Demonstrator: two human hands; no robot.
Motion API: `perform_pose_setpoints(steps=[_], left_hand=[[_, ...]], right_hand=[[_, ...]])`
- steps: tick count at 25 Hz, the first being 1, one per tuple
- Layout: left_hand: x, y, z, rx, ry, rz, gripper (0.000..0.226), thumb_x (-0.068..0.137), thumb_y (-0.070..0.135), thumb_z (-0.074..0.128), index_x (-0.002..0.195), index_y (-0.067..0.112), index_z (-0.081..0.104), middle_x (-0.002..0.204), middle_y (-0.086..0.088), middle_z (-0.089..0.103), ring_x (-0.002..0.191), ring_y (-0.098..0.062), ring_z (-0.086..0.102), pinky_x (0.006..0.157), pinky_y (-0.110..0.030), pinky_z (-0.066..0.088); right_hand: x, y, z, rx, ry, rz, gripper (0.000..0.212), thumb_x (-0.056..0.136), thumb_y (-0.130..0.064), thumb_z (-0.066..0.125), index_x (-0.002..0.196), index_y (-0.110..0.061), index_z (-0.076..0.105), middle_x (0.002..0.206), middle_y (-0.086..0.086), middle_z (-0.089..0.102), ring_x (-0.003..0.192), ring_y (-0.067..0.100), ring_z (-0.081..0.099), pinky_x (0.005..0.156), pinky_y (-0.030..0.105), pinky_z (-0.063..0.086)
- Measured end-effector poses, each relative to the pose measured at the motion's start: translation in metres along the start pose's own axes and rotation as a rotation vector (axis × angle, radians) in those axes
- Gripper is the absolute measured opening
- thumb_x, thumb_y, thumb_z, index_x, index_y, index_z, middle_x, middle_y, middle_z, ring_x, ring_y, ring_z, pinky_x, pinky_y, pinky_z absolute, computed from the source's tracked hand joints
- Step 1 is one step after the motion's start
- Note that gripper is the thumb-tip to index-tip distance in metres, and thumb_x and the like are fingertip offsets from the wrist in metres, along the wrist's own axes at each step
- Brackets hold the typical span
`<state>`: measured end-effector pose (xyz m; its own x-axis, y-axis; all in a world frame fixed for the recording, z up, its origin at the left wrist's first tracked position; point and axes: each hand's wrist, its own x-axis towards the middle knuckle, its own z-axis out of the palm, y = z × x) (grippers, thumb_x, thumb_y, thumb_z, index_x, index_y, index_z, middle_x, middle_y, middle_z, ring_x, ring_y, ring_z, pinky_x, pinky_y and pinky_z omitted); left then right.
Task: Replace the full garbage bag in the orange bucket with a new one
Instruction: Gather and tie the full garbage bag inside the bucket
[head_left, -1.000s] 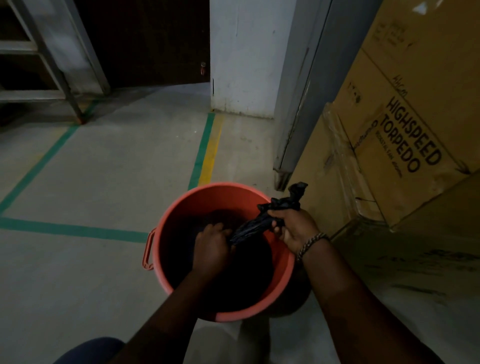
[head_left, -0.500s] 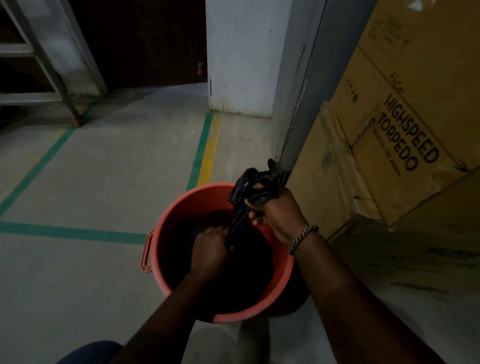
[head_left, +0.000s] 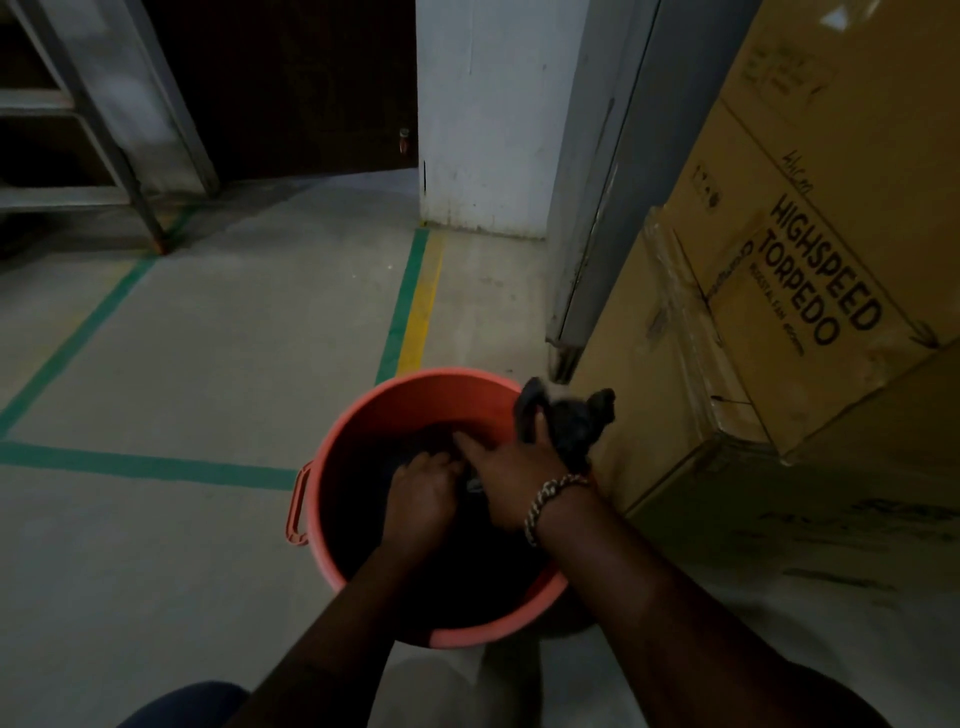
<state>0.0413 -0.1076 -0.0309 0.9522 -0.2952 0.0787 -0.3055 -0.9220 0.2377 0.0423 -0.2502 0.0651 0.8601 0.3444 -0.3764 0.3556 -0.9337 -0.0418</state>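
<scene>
The orange bucket (head_left: 358, 431) stands on the floor just in front of me, with a black garbage bag (head_left: 569, 423) inside it. The bag's gathered neck sticks up over the bucket's right rim. My left hand (head_left: 423, 493) is inside the bucket, curled around the bag's twisted neck. My right hand (head_left: 511, 470), with a beaded bracelet at the wrist, grips the bag's loose end beside it, its index finger stretched toward the left hand. The bag's lower part is lost in the dark bucket interior.
Large cardboard boxes (head_left: 789, 291) stand close on the right, almost touching the bucket. A grey door panel (head_left: 608, 197) and a white wall corner (head_left: 483, 114) lie behind. A metal ladder (head_left: 88, 130) is at the far left. Green and yellow floor tape (head_left: 410, 296) crosses the concrete.
My right hand has dropped from above the rim down next to my left hand, bringing the bag's loose end around. My left hand has stayed on the neck.
</scene>
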Motion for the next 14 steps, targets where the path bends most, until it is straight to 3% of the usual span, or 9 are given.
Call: perform_pose_setpoints(steps=[2,3,6,10,14], left_hand=[[-0.002,-0.002,-0.006,0.055,0.05,0.002,0.032,0.083,0.039,0.044,0.089,0.023,0.072,0.09,-0.001,0.064,0.081,-0.031,0.06,0.06,-0.038,0.046],[-0.003,-0.002,-0.01,0.066,0.076,-0.015,0.033,0.085,0.041,0.044,0.084,0.023,0.072,0.089,-0.003,0.062,0.08,-0.032,0.057,0.058,-0.038,0.043],[-0.008,0.002,-0.015,0.075,0.103,-0.095,0.036,0.088,0.046,0.046,0.08,0.021,0.07,0.087,-0.007,0.058,0.079,-0.034,0.056,0.057,-0.038,0.042],[-0.009,0.013,-0.03,0.045,-0.047,-0.222,0.04,0.098,0.053,0.039,0.101,0.023,0.066,0.092,-0.005,0.072,0.086,-0.029,0.072,0.064,-0.035,0.054],[-0.003,0.011,-0.041,-0.021,-0.038,-0.3,0.04,0.099,0.053,0.043,0.109,0.022,0.066,0.101,-0.009,0.073,0.095,-0.033,0.071,0.075,-0.039,0.056]], right_hand=[[-0.002,0.012,0.017,0.139,0.004,0.101,0.037,0.088,-0.025,0.056,0.125,-0.024,0.06,0.119,0.009,0.07,0.112,0.033,0.067,0.1,0.046,0.051],[-0.004,0.015,0.025,0.224,0.005,0.125,0.031,0.088,-0.025,0.056,0.117,-0.022,0.065,0.116,0.009,0.071,0.108,0.032,0.068,0.093,0.041,0.054],[-0.008,0.014,0.04,0.397,-0.027,0.167,0.027,0.086,-0.027,0.054,0.108,-0.017,0.069,0.114,0.011,0.071,0.107,0.032,0.068,0.089,0.036,0.054],[-0.013,0.015,0.051,0.549,-0.05,0.188,0.025,0.093,-0.033,0.059,0.107,-0.015,0.068,0.116,0.013,0.071,0.109,0.031,0.066,0.087,0.032,0.049],[-0.036,0.004,0.056,0.503,0.032,0.189,0.023,0.094,-0.035,0.053,0.105,-0.016,0.059,0.11,0.017,0.07,0.104,0.037,0.066,0.079,0.036,0.049]])
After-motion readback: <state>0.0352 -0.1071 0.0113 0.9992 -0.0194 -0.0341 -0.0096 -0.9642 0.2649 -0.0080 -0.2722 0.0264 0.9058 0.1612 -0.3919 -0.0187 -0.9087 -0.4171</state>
